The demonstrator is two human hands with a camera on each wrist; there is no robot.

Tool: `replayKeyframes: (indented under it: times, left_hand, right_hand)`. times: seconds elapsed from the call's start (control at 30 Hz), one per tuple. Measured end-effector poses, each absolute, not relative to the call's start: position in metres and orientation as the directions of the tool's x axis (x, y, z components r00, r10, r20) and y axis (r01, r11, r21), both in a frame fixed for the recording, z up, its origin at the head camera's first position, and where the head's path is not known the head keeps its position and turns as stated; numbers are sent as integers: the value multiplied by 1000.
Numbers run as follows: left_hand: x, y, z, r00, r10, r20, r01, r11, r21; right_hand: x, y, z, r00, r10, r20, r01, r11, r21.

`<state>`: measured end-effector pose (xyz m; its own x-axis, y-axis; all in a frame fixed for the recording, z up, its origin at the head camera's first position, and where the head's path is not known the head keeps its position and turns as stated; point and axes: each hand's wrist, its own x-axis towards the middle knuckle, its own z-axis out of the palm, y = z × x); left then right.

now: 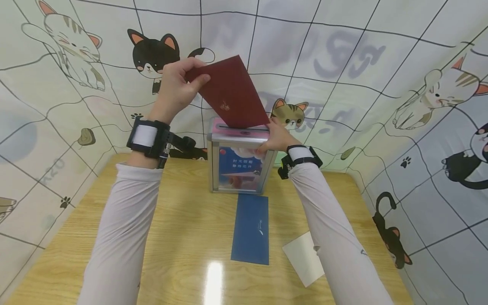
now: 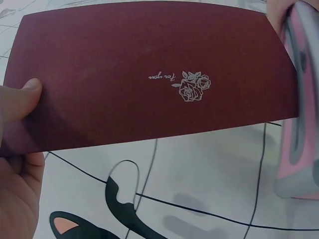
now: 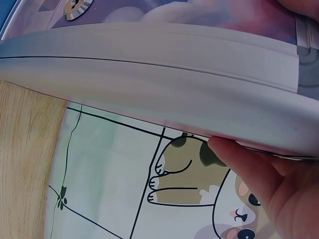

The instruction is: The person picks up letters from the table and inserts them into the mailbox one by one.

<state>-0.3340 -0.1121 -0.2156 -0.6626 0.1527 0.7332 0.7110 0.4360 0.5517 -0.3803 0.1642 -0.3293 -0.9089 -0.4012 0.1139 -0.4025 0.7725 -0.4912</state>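
Observation:
My left hand [image 1: 177,87] pinches one end of a dark red envelope [image 1: 234,91], thumb on its printed face. In the left wrist view the envelope [image 2: 124,55] carries a silvery rose print with small lettering. The envelope's lower end is at the slotted pink top of a silver-framed ballot box [image 1: 215,169]; whether any of it is inside the slot I cannot tell. My right hand [image 1: 280,135] grips the box's upper right corner. The right wrist view shows fingers [image 3: 249,159] against the box's silver edge [image 3: 149,74], with a round lock [image 3: 77,7] on the front.
A blue envelope [image 1: 250,231] lies on the wooden table [image 1: 179,237] just in front of the box. A cream envelope or card [image 1: 303,256] lies to its right, partly under my right forearm. Cat-patterned cloth [image 1: 343,97] surrounds the table behind and at the sides.

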Motion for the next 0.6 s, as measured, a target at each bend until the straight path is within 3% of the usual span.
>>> replayKeyframes:
  times: [0.6]
  left_hand:
    - [-366,-81,-273,-688,418,594,714,535,451]
  right_hand:
    - [-380,164,-330,-926,-362,103,-366,803,-470]
